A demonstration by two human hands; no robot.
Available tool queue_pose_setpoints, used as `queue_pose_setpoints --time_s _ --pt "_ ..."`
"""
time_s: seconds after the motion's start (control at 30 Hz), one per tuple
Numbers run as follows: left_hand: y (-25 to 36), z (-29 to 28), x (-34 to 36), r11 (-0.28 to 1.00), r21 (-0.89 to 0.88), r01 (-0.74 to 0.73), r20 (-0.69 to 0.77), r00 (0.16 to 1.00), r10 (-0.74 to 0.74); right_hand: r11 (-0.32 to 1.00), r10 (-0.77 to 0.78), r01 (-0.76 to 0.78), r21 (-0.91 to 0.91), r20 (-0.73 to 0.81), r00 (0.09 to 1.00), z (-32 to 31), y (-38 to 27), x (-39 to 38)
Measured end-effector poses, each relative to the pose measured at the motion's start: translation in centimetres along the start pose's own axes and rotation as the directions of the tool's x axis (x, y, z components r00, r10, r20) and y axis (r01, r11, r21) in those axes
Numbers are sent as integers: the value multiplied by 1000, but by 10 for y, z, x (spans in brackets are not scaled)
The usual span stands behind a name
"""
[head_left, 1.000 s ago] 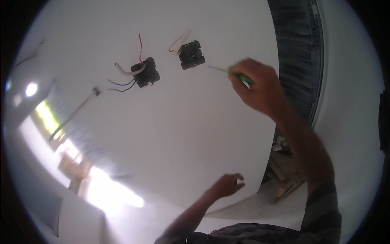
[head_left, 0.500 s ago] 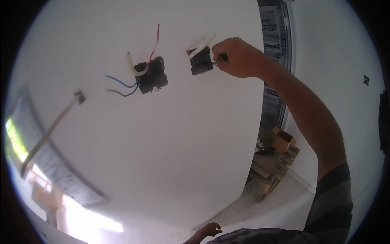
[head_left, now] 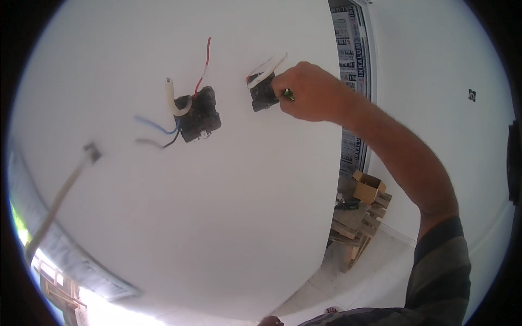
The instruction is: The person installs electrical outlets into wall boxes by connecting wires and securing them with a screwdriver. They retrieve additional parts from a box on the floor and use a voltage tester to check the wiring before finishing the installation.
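My right hand [head_left: 307,92] is closed round a screwdriver [head_left: 289,95], of which only a bit of green and dark handle shows. It is held at the right edge of a dark wall box [head_left: 263,95], and the tip is hidden. A white cable [head_left: 266,74] and thin wires come out at the top of this box. My left hand [head_left: 271,321] barely enters at the lower edge, its fingers mostly cut off. To the left, a larger dark wall box [head_left: 200,115] carries a thick white cable [head_left: 172,98], a red wire [head_left: 207,60], a blue wire [head_left: 155,125] and a black wire.
A long pale cable [head_left: 57,204] hangs from a small wall opening [head_left: 93,152] at far left. Beyond the wall's right edge, a cardboard box [head_left: 368,188] sits on a wooden pallet [head_left: 356,231]. Another small box [head_left: 472,95] is set in the right wall.
The view has shifted, so the wall boxes sit slightly lower and further left. My right hand stays at the smaller box with its grip turned slightly. My left hand has dropped almost out of view.
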State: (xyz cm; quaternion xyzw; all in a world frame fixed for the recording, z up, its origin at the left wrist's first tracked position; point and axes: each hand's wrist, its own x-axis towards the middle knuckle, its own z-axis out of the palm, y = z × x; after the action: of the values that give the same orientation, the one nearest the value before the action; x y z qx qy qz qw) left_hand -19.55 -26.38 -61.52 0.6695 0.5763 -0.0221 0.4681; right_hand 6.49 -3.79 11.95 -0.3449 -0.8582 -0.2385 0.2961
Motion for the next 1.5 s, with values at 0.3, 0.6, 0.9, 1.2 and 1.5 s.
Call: queue_pose_setpoints --time_s 0.3,0.6,0.9,1.2,1.5 --pt "66 -49 -8 998 11 -62 -133 989 63 994 -85 103 36 -339 937 43 3 -35" --pt "16 1 -8 998 -58 26 -66 997 -30 997 -82 82 -5 -139 987 29 7 -19" --pt "-12 15 -9 998 -42 42 -75 996 -45 990 -126 136 19 -280 952 25 14 -18" --pt "-26 20 -25 999 -22 42 -122 992 -45 933 56 116 340 -457 888 64 13 -27" --pt "-12 14 -38 994 -39 100 -125 987 -105 817 179 207 538 -578 796 86 13 -18"
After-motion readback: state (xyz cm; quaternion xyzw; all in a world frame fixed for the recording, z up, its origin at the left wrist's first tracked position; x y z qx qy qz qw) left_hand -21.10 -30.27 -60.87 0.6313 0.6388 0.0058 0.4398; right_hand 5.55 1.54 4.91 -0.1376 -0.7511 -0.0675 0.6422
